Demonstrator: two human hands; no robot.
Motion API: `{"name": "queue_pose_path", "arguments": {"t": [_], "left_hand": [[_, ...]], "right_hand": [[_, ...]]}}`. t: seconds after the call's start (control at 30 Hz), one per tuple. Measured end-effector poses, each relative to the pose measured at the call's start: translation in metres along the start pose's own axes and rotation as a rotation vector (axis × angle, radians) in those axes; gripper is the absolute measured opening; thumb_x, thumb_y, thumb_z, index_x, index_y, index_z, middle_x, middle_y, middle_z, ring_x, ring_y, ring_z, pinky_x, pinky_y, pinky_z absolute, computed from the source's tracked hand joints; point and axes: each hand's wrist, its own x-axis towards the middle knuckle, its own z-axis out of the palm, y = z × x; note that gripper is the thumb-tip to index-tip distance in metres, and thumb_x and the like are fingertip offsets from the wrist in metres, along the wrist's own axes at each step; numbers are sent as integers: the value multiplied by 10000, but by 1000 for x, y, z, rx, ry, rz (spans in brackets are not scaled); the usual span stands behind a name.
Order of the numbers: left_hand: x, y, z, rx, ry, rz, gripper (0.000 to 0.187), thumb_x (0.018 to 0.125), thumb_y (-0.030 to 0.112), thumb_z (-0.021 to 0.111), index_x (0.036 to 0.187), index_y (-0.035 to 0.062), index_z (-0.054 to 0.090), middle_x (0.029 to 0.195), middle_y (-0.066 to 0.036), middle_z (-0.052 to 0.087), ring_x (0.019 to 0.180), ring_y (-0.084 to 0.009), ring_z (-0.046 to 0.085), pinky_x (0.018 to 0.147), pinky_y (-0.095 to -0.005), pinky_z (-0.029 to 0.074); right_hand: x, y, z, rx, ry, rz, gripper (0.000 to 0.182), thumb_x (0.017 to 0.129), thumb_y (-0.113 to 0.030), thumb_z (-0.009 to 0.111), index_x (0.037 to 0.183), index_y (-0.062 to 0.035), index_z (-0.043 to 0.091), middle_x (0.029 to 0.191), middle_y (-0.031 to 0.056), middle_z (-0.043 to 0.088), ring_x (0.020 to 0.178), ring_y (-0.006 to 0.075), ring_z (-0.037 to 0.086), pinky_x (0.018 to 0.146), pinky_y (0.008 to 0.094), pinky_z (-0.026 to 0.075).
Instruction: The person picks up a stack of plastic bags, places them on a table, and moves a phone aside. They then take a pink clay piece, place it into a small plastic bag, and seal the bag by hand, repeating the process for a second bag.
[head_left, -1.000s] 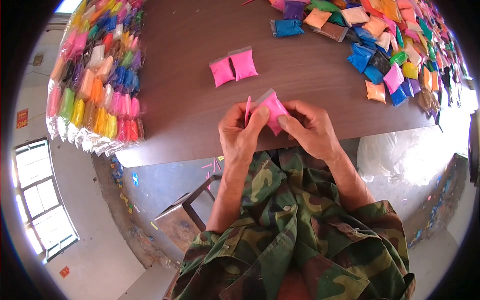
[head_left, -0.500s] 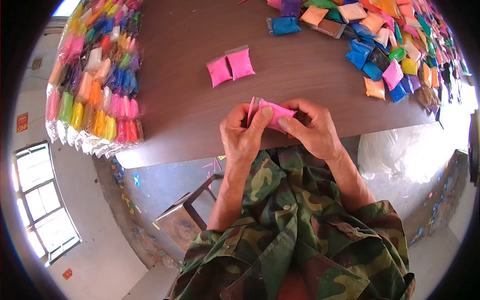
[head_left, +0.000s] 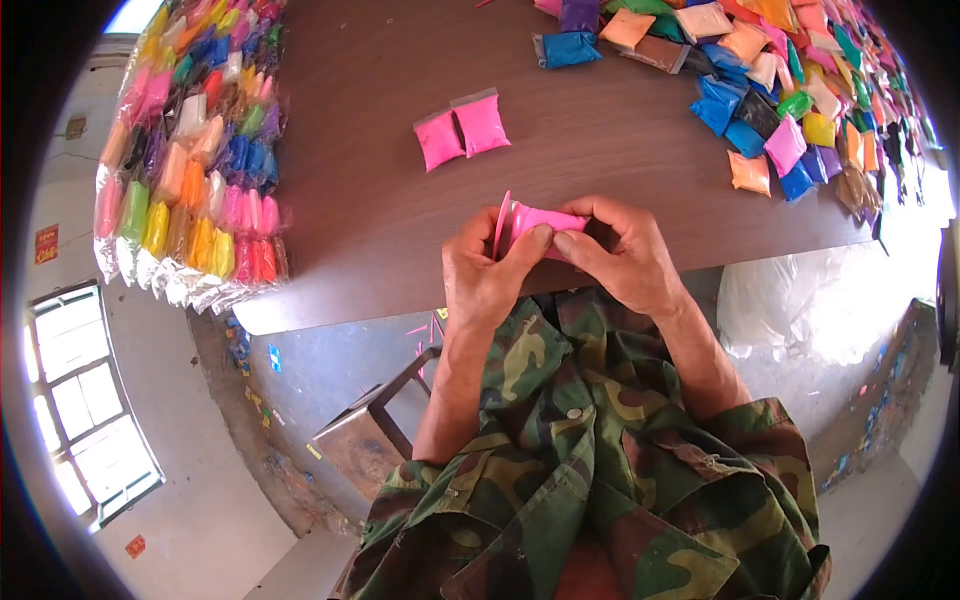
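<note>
A small pink packet (head_left: 540, 217) is held between both hands, close over the table's near edge. My left hand (head_left: 482, 280) is closed on its left end, thumb pressed on the face. A thin pink strip (head_left: 502, 222) stands up along that end, at the left fingers. On the other end, my right hand (head_left: 628, 258) is closed with its thumb on the packet and fingers curled behind. Both thumb tips almost meet at the packet's lower side. Beyond the hands lie two more pink packets, one on the left (head_left: 438, 140) and one on the right (head_left: 483, 122).
Bagged rows of colourful packets (head_left: 190, 190) line the table's left side. A heap of loose coloured packets (head_left: 745, 105) covers the right. The brown table (head_left: 370, 220) ends just before my body. Below stand a stool (head_left: 365, 445) and a white plastic bag (head_left: 765, 305).
My left thumb has slid down and right, closer to the right thumb. The packet now looks more squeezed and level. The two packets on the table have stayed put.
</note>
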Motion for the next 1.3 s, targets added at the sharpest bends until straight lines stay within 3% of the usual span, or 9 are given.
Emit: {"name": "queue_pose_path", "arguments": {"t": [0.13,0.43,0.6,0.8,0.9,1.0,1.1,1.2,1.3], "left_hand": [[1,-5,5,-45,34,99,294,924,233,864,1029,-14,746,808,34,672,734,-39,549,628,-233,446],[-2,0,5,-181,16,-76,275,922,207,867,1037,-17,755,820,52,671,747,-31,550,647,-221,442],[2,-7,10,-73,40,19,187,938,177,845,970,8,770,790,57,667,748,-24,549,644,-227,443],[7,-4,16,198,84,145,215,946,183,834,1037,-3,775,762,32,670,739,-29,555,655,-238,468],[8,2,13,190,152,73,270,944,205,835,1101,-6,772,788,17,691,725,-34,549,645,-243,473],[13,-1,0,211,251,115,291,949,218,825,1126,-5,764,822,-2,711,702,-47,547,630,-250,475],[14,-7,-14,316,342,195,272,962,218,807,1116,-2,760,847,-28,723,679,-65,551,624,-254,477],[15,-18,-25,392,406,269,241,979,209,787,1103,4,757,858,-52,731,669,-85,569,622,-266,483],[14,-19,-28,416,409,299,213,988,191,774,1099,11,756,863,-74,736,668,-117,599,625,-286,494]], "right_hand": [[-1,-3,5,73,49,-13,210,1007,-94,739,1177,29,729,996,20,734,885,55,635,758,250,541],[-2,0,3,-83,106,5,163,986,-94,756,1113,8,757,913,10,738,846,55,640,722,251,532],[-3,-2,4,-166,175,-16,207,959,-126,779,1118,6,772,922,45,767,839,79,661,720,281,543],[1,10,2,-426,299,-189,234,934,-158,781,1126,-24,773,993,161,789,824,239,770,704,337,577],[1,8,1,-612,423,-326,249,906,-170,802,1115,-39,771,941,158,774,758,319,748,671,382,579],[-3,2,-1,-856,456,-272,256,881,-178,822,1102,-61,770,968,117,757,737,329,717,674,424,575],[-9,2,-2,-951,546,-242,249,870,-195,830,1082,-77,774,1035,92,722,820,302,707,707,441,568],[-12,1,-12,-1077,545,-516,240,874,-185,812,1085,-75,778,1180,88,703,1019,302,703,822,439,571],[-12,0,-14,-1179,373,-754,285,877,-156,790,1139,-45,768,1257,110,694,1182,321,667,961,454,545]]}}
